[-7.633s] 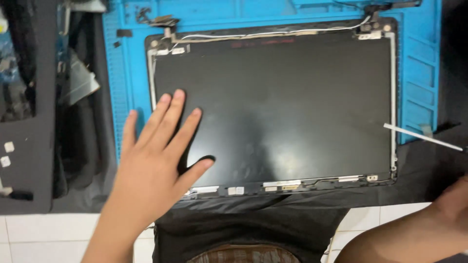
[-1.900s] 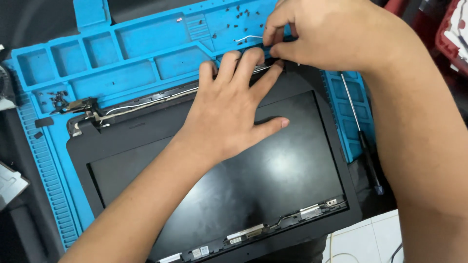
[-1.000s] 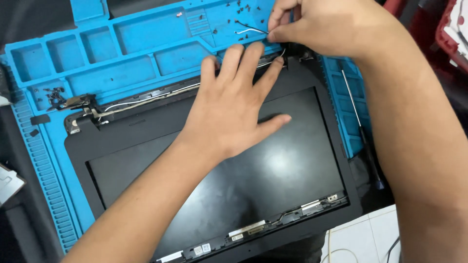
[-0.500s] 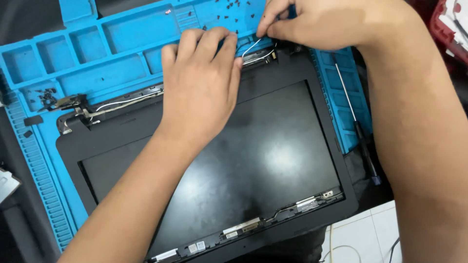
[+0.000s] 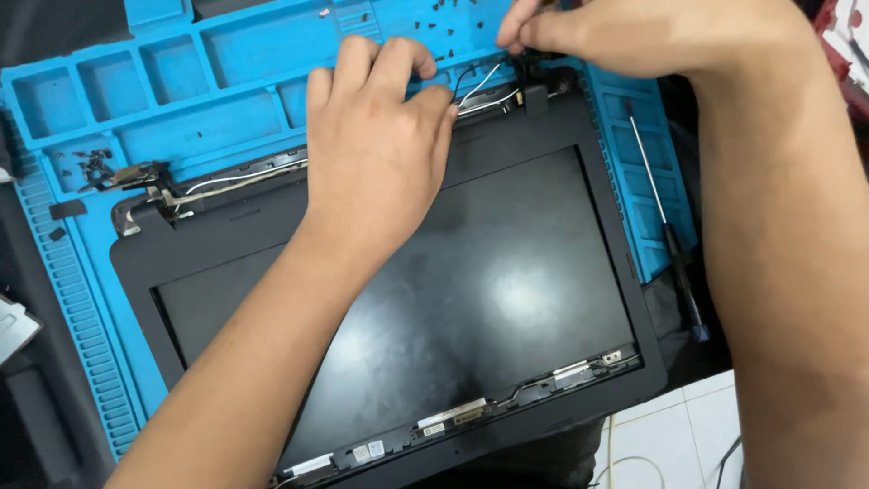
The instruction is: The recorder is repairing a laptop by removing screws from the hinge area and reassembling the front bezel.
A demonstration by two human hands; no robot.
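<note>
Laptop screen assembly (image 5: 407, 308) flat on blue work mat (image 5: 181, 109); bezel off, cables and lower connectors bared. Hinge (image 5: 136, 186) at far left exposed; small screws (image 5: 453, 23) loose on mat. Left hand (image 5: 380, 145) pressing top edge, fingers curled, holding nothing. Right hand (image 5: 615, 36) pinching at thin wires (image 5: 480, 86) by right corner. Panel not yet lifted out. Screwdriver (image 5: 670, 226) idle at right.

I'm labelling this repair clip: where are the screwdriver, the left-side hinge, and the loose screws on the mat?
screwdriver (image 5: 663, 217): head view, on its metal shaft.
left-side hinge (image 5: 143, 177): head view, on the metal bracket.
loose screws (image 5: 445, 24): head view, on the cluster lying in the blue mat's top tray.
</note>
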